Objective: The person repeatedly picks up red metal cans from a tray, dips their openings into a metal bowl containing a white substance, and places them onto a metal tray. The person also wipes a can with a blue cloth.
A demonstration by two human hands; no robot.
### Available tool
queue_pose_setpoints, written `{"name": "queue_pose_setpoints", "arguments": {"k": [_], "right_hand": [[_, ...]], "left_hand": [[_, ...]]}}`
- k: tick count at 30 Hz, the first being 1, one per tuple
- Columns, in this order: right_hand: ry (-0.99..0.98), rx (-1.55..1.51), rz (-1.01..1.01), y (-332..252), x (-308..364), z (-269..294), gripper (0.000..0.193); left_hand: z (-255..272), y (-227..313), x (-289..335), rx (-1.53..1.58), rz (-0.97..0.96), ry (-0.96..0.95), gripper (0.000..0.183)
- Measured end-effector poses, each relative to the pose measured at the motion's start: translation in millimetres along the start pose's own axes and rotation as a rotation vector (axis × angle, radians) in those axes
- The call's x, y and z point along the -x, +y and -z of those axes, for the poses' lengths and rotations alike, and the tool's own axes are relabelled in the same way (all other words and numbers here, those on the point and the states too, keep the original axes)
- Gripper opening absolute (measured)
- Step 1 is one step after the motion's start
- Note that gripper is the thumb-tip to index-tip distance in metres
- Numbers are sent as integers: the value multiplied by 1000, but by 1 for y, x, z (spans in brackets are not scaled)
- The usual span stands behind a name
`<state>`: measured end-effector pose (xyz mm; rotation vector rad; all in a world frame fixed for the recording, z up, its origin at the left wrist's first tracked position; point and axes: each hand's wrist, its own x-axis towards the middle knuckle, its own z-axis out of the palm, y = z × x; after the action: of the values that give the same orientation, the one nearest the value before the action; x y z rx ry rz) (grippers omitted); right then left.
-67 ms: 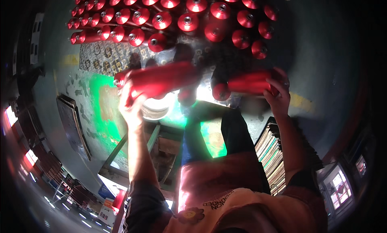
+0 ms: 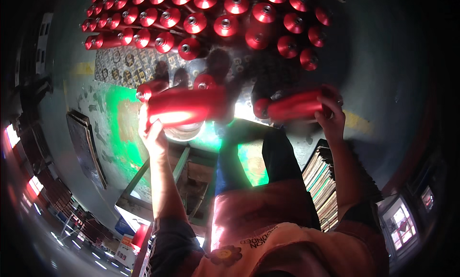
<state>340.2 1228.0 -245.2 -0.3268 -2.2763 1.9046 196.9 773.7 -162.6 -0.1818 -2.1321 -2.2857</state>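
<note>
My left hand [image 2: 152, 135] is closed round one end of a red metal cylinder [image 2: 189, 104], thumb on the near side. The cylinder lies crosswise, with a bright glare along its lower side. To the right, my right hand [image 2: 333, 115] grips the right end of another red metal cylinder [image 2: 299, 105], slightly tilted. A round red end [image 2: 261, 108] shows at its left; whether it belongs to that cylinder I cannot tell. Just beyond my left hand is a further red cylinder [image 2: 144, 92]. The domed top of one more [image 2: 204, 80] shows behind the held cylinder.
Rows of upright red cylinders [image 2: 225, 25] with narrow metal necks fill the far side. A printed sheet [image 2: 129, 64] lies before them. Below the left cylinder is a pale round container [image 2: 184, 133]. A metal frame [image 2: 179, 164] and stacked flat sheets [image 2: 323, 186] flank my legs.
The left cylinder has come slightly nearer and turned more level, uncovering a domed top behind it. The right cylinder has shifted only a little. Both hands keep their hold.
</note>
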Motion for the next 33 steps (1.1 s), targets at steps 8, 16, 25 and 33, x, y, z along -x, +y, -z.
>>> {"name": "queue_pose_setpoints", "arguments": {"k": [8,16,25,33], "right_hand": [[-652,-1138,-867,6,75,-216,44],[-940,-1320,-959,-10,113,-449,47],[-1035,-1139,-880,-41,131,-517,36],[-725,-1123,-1167,22,145,-392,46]], "left_hand": [[179,-65,137,261,616,183,59],[287,-122,182,1166,772,132,52],[338,-149,206,1076,513,111,39],[277,-102,216,843,777,529,51]]}}
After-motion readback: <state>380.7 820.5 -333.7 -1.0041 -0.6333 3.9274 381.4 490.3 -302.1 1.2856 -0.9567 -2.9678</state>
